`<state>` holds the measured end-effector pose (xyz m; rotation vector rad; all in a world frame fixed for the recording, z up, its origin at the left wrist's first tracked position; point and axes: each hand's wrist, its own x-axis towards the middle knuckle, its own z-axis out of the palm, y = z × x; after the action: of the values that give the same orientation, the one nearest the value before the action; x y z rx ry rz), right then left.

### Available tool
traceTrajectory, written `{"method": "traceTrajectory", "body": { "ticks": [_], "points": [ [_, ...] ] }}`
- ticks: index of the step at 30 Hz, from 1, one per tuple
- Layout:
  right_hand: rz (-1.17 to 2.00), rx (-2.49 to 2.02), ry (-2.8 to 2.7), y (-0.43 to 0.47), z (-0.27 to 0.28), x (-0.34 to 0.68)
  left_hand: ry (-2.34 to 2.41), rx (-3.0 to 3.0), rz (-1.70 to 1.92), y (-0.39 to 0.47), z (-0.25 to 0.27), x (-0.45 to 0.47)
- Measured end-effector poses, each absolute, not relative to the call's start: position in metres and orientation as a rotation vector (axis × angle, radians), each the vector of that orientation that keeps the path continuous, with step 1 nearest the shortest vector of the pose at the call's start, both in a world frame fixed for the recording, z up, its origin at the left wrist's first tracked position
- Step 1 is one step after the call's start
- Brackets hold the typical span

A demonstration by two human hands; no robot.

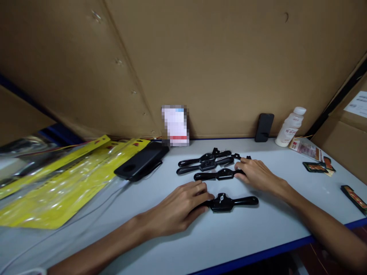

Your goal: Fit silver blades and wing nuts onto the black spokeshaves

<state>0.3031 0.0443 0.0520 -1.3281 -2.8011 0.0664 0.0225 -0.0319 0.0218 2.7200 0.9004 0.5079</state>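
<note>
My left hand (189, 202) is closed around the left handle of a black spokeshave (223, 203) close to the front of the table; its body and right handle show. Farther back, my right hand (254, 172) has its fingers round the right handle of a second spokeshave (225, 174), which lies sideways on the table. Beyond these, two more black spokeshaves, one in front (208, 165) and one behind (207, 158), lie close together. Part of another black piece (236, 156) shows behind my right fingers; the rest is hidden.
Yellow clear-fronted packages (71, 187) cover the table's left side, beside a black power bank (142, 162) with a white cable. A pixelated screen (176, 126) and a dark phone (264, 127) lean against the cardboard wall. A white bottle (290, 128) and small dark packets (314, 167) are at right.
</note>
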Motion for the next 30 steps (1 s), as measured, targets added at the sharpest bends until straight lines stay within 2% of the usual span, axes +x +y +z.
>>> {"method": "traceTrajectory", "body": {
  "ticks": [11, 18, 21, 24, 28, 30],
  "points": [
    [0.506, -1.265, -2.816, 0.043, 0.060, 0.306, 0.880, 2.710, 0.550, -0.031, 0.022, 0.024],
    [0.189, -1.395, -2.843, 0.040, 0.055, 0.301, 0.893, 2.695, 0.543, -0.030, 0.023, 0.023],
    [0.176, -1.424, -2.724, 0.041, 0.059, 0.302, 0.950, 2.674, 0.571, -0.025, 0.021, 0.019],
    [0.404, -1.234, -2.637, 0.042, 0.072, 0.307, 1.091, 2.646, 0.605, -0.017, 0.016, 0.014],
    [0.832, -0.881, -2.792, 0.033, 0.087, 0.310, 1.274, 2.548, 0.703, -0.007, 0.010, 0.007],
    [0.876, -0.847, -2.893, 0.025, 0.088, 0.307, 1.301, 2.498, 0.739, -0.003, 0.009, 0.005]
  ]
}}
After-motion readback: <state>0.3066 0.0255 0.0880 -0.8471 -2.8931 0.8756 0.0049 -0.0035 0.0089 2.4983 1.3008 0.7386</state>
